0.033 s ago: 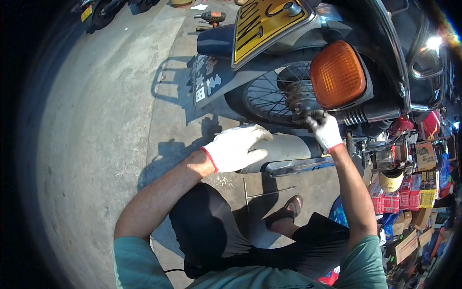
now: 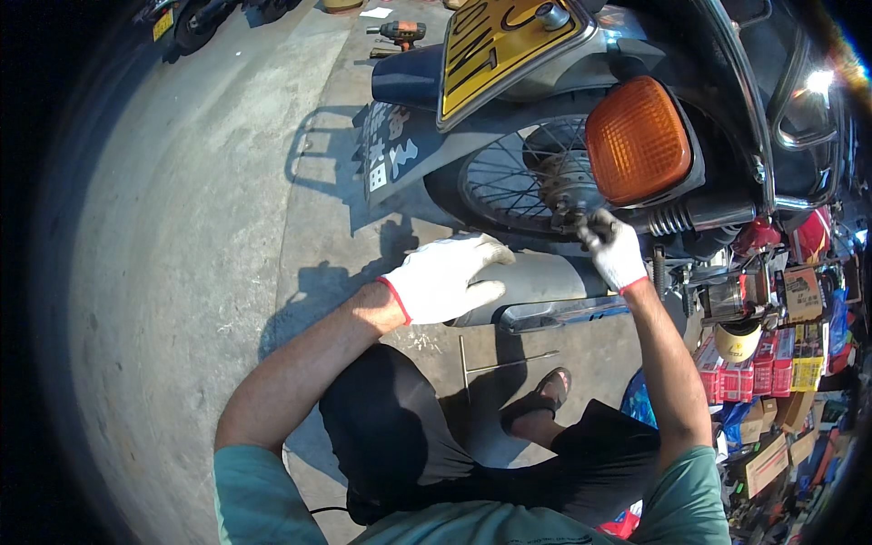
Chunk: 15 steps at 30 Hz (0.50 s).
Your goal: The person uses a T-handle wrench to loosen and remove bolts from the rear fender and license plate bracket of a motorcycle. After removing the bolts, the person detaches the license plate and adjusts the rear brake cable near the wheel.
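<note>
A motorcycle's spoked rear wheel (image 2: 509, 182) stands in front of me, its metal hub (image 2: 565, 184) partly behind an orange turn signal (image 2: 638, 141). My left hand (image 2: 447, 277), in a white glove with a red cuff, rests on the grey exhaust muffler (image 2: 549, 275), thumb and fingers apart and nothing in them. Beside the axle end, my right hand (image 2: 613, 250) wears a matching glove with darkened fingertips. Its fingers are pinched together; whatever is between them is too small and dark to make out.
A T-shaped metal wrench (image 2: 490, 367) lies on the concrete by my sandalled foot (image 2: 538, 401). Beyond the yellow license plate (image 2: 509, 54), an orange-and-black power tool (image 2: 401, 34) is on the floor. Boxes (image 2: 763, 363) and assorted parts crowd the right side. Another motorcycle (image 2: 202, 23) stands far left.
My right hand has drawn slightly to the right, away from the axle end, fingers still pinched. My left hand has stayed on the muffler.
</note>
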### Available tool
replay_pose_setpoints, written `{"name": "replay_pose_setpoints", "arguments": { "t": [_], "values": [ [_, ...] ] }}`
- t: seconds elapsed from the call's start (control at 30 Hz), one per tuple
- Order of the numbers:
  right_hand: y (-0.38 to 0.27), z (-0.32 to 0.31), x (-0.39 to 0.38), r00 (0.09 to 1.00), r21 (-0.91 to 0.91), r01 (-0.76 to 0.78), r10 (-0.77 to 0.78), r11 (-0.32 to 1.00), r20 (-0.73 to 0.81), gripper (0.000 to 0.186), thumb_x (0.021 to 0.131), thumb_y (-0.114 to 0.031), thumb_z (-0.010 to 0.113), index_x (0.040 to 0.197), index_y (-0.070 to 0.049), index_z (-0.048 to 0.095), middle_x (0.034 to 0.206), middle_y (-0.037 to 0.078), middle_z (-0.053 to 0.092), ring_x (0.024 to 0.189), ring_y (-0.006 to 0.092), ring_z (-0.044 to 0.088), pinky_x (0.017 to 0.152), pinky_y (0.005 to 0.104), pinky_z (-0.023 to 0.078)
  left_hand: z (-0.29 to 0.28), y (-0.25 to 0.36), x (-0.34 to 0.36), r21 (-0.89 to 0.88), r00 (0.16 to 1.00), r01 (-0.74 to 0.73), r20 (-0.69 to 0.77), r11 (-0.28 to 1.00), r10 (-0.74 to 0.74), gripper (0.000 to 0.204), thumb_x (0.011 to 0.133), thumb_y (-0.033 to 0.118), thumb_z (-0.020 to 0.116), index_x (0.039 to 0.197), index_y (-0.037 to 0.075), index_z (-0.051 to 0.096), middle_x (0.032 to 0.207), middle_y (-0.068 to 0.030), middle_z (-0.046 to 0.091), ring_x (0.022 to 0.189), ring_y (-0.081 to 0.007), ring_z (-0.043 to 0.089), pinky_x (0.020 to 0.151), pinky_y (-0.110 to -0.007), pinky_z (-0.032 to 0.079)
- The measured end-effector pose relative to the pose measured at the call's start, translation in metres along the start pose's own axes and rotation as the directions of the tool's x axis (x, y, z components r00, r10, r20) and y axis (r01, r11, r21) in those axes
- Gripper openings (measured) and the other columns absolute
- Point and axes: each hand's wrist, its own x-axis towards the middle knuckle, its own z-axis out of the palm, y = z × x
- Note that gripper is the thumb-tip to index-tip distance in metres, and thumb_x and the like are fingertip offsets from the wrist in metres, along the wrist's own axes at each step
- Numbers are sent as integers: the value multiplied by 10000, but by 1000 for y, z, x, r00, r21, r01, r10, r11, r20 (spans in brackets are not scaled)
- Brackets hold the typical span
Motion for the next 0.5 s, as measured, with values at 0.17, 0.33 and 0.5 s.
{"name": "replay_pose_setpoints", "arguments": {
  "t": [0.17,0.33,0.5],
  "values": [
    [-7,-4,-26,847,-505,473,-531,721,36,169,741,-162,736,867,-95,645,832,91,641,808,290,578,793,412,427,0,2,0,39,1000,20,6,999,-20,427,927,324,543,1258,55,543,1302,-185,547,1187,-335,553,1015,-412,442],
    [6,-6,-18,856,-495,449,-517,744,0,195,692,-135,757,845,-95,642,823,80,626,832,291,570,794,415,419,1,2,2,40,999,44,25,998,-45,439,930,333,541,1273,59,537,1295,-188,551,1187,-337,552,1015,-412,442],
    [8,-3,-16,840,-455,461,-541,761,-53,207,662,-111,766,819,-95,631,791,91,598,824,300,562,811,405,427,-2,3,1,20,999,40,32,999,-40,441,926,333,545,1262,47,538,1281,-187,558,1167,-338,562,995,-417,453]
  ]
}}
